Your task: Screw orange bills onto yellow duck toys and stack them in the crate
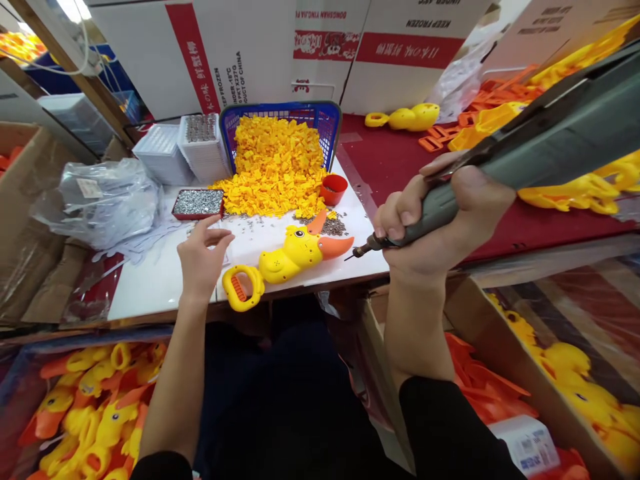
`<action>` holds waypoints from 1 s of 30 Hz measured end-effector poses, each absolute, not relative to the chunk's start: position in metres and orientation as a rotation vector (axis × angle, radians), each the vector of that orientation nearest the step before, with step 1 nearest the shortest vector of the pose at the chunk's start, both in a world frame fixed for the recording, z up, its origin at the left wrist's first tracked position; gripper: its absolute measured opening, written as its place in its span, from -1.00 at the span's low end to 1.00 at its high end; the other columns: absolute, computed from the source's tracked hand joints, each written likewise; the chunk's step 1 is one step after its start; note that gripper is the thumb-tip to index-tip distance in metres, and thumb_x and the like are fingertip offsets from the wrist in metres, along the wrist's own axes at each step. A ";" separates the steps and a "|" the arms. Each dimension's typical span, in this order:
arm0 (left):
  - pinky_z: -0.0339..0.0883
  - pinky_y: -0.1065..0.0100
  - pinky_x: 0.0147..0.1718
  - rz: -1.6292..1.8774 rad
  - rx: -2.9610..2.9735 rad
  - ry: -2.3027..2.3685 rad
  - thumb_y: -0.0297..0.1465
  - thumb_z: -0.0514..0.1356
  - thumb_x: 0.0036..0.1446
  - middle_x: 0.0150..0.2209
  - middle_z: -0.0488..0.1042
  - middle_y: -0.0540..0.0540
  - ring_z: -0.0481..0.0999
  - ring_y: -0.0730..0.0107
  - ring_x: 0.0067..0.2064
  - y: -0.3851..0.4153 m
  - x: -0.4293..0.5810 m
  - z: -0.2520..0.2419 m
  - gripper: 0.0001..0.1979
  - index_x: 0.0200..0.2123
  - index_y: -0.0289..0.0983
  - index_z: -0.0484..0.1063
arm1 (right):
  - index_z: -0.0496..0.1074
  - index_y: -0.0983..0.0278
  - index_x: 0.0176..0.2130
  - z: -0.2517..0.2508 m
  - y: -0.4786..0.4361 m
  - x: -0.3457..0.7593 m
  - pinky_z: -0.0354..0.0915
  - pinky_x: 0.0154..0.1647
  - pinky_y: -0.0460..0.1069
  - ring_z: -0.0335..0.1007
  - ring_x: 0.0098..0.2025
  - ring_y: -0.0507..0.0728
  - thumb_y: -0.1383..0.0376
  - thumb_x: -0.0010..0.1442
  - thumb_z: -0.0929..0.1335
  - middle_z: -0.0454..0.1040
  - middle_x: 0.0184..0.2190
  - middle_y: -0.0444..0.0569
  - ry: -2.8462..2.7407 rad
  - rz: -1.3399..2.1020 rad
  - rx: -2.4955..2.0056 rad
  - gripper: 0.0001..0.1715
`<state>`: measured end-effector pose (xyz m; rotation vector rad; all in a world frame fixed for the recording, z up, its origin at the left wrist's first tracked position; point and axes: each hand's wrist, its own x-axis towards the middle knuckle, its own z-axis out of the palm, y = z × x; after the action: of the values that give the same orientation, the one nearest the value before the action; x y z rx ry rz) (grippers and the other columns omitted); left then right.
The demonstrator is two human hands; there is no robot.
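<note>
My right hand (445,220) is wrapped round a dark grey electric screwdriver (540,127), its thin bit pointing left beside the orange beak of a yellow plastic duck toy (290,257). The toy lies on its side on the white work surface, with its ring handle at the front edge. My left hand (203,257) is raised just left of the toy, thumb and fingertips drawn together. Whatever is between them is too small to make out. Directly behind that hand stands a red tray of small silver screws (199,203).
A blue basket (330,133) spills small yellow parts (275,167) onto the surface. Near it are a red cup (333,189), loose dark screws (336,225) and stacked white trays (163,153). Boxes of duck toys (100,413) and orange parts (480,380) flank my lap.
</note>
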<state>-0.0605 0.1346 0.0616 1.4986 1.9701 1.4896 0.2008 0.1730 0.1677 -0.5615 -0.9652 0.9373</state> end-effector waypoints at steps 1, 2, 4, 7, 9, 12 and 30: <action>0.60 0.23 -0.02 1.521 1.569 1.907 -0.41 0.36 0.16 -0.23 0.71 -0.04 0.73 0.27 -0.14 0.124 -0.051 0.064 -0.61 0.07 -0.25 0.53 | 0.39 0.13 -0.47 0.168 0.171 0.199 -0.07 -0.84 -0.08 -0.16 -0.81 -0.03 0.08 0.03 0.38 0.05 -0.78 -0.33 -0.965 0.937 -0.552 -0.81; 0.60 0.22 0.01 1.534 1.649 1.840 -0.39 0.34 0.21 -0.19 0.72 -0.05 0.73 0.26 -0.10 0.114 -0.038 0.067 -0.62 0.10 -0.23 0.52 | 0.39 0.12 -0.46 0.169 0.170 0.196 -0.06 -0.84 -0.09 -0.15 -0.81 -0.03 0.08 0.04 0.38 0.05 -0.78 -0.33 -0.974 0.939 -0.530 -0.81; 0.63 0.25 0.00 1.538 1.792 1.709 -0.38 0.31 0.29 -0.13 0.73 -0.06 0.74 0.26 -0.06 0.095 -0.009 0.073 -0.65 0.14 -0.20 0.51 | 0.37 0.12 -0.43 0.171 0.166 0.192 -0.04 -0.85 -0.09 -0.15 -0.82 -0.03 0.05 0.10 0.37 0.02 -0.77 -0.35 -1.009 0.954 -0.458 -0.78; 0.63 0.34 0.00 1.580 1.970 1.501 -0.47 0.29 0.33 -0.12 0.73 -0.02 0.74 0.32 -0.09 0.076 0.031 0.077 -0.62 0.19 -0.15 0.49 | 0.32 0.12 -0.35 0.175 0.156 0.189 0.06 -0.83 -0.07 -0.10 -0.82 -0.01 0.00 0.18 0.39 0.03 -0.75 -0.37 -1.134 1.032 -0.376 -0.71; 0.62 0.37 0.01 1.643 1.998 1.400 -0.53 0.28 0.32 -0.10 0.73 0.00 0.74 0.34 -0.09 0.070 0.050 0.076 -0.55 0.23 -0.14 0.46 | 0.30 0.12 -0.31 0.180 0.147 0.191 0.16 -0.80 -0.04 -0.04 -0.80 0.00 -0.02 0.21 0.41 0.07 -0.73 -0.37 -1.210 1.073 -0.379 -0.67; 0.62 0.42 0.00 1.746 1.940 1.344 -0.57 0.31 0.28 -0.11 0.73 0.02 0.74 0.38 -0.12 0.068 0.065 0.072 -0.48 0.27 -0.13 0.43 | 0.29 0.12 -0.30 0.187 0.133 0.197 0.23 -0.76 -0.03 0.04 -0.76 0.01 -0.01 0.25 0.41 0.14 -0.71 -0.35 -1.254 1.110 -0.439 -0.68; 0.65 0.33 -0.01 1.809 1.886 1.424 -0.51 0.34 0.28 -0.14 0.73 -0.02 0.75 0.32 -0.14 0.064 0.077 0.066 -0.49 0.26 -0.13 0.44 | 0.32 0.07 -0.33 0.175 0.130 0.207 0.21 -0.70 0.00 0.09 -0.77 0.05 -0.18 0.16 0.43 0.09 -0.75 -0.34 -1.274 0.978 -0.573 -0.56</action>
<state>0.0767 0.0641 0.0657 1.8859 1.4242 1.8092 0.2074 0.1296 0.1746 -0.5727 -1.2736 0.9782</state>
